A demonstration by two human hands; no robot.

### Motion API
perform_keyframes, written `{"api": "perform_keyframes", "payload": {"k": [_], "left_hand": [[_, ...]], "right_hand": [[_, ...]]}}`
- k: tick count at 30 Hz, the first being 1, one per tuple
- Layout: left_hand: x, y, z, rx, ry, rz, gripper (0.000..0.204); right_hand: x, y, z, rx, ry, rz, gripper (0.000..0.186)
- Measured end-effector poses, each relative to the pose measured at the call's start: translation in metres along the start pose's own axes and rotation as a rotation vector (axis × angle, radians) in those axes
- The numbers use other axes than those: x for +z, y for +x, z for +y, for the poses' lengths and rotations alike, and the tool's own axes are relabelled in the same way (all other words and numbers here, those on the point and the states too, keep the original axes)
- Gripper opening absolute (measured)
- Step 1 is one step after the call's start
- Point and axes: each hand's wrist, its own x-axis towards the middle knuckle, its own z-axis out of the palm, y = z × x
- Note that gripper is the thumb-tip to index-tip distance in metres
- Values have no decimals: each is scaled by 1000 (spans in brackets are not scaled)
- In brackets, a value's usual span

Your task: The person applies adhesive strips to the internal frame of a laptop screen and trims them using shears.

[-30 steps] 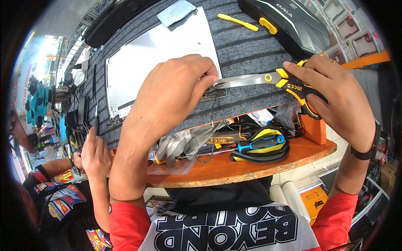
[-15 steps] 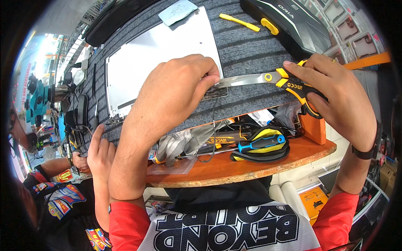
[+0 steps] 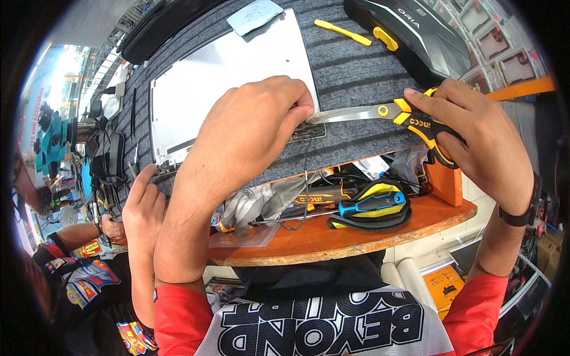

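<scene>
A grey mat with dark stripes (image 3: 350, 74) covers the workbench, and a wooden shelf (image 3: 338, 244) juts out below its near edge. On the mat lies a flat white panel (image 3: 219, 83), a pale blue pad (image 3: 255, 18) resting on its far edge. The left hand (image 3: 255, 121) bends over the panel's near right part, thumb against index finger; whether they pinch anything is hidden. The right hand (image 3: 481, 121) grips the black-and-yellow handles of the scissors (image 3: 383, 111), right of the panel, blades pointing left to the left fingertips; the blade tips cannot be made out. A co-worker's hand (image 3: 144, 204) points a finger near the panel's near left corner. Far right are a yellow plastic stick (image 3: 342, 32) and a black case (image 3: 409, 35). The shelf holds grey gloves (image 3: 252, 204) and a blue-handled screwdriver (image 3: 372, 204).
</scene>
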Motion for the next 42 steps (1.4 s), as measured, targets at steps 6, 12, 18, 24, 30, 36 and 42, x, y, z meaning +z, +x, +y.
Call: {"api": "perform_keyframes", "payload": {"k": [6,12,18,24,30,36,42], "left_hand": [[0,-1,0,1,1,6,14],[0,-1,1,1,12,15,14],[-2,-1,1,-18,15,-4,13],[-5,-7,2,-86,-54,41,14],[-7,-19,5,-117,-232,52,16],[-3,-22,5,-32,-249,18,15],[-8,-54,12,89,-202,264,13]], "right_hand": [[0,0,1,-15,-10,7,67],[2,1,3,-23,25,16,64],[2,2,6,-24,60,5,64],[3,-8,9,24,140,25,67],[1,-33,10,125,253,83,70],[2,-61,10,217,292,126,70],[16,-93,13,300,423,216,64]]}}
